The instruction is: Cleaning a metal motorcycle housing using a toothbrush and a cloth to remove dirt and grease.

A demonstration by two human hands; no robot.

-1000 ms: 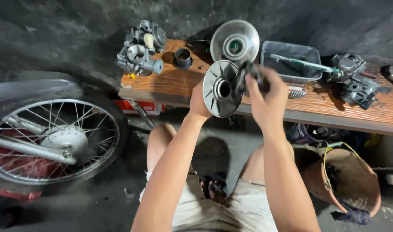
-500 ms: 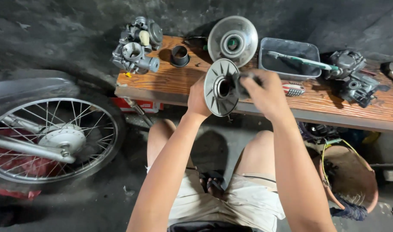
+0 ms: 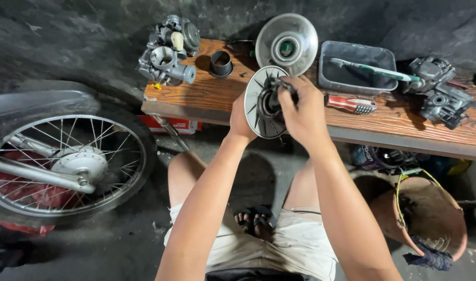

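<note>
Your left hand (image 3: 241, 117) grips the finned pulley disc (image 3: 259, 101) on edge above the bench (image 3: 212, 96), hub exposed so your right hand (image 3: 303, 112) can pinch it.

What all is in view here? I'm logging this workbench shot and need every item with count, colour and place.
finned pulley disc: 1, silver-grey, held up in front of the bench
wooden bench: 1, brown, across the top
carburettor: 1, grey metal, bench left end
black ring: 1, black, right of the carburettor
round dish-shaped pulley half: 1, silver, back of bench
tray: 1, dark grey, bench centre-right
brush: 1, green handle, lying across the tray
red-handled tool: 1, red and white, front of tray
engine parts: a cluster, dark grey, bench right
spoked wheel: 1, black tyre, floor left
basket: 1, brown, floor right
left hand: 1, grip on the disc's rim
right hand: 1, at the disc's hub
</note>
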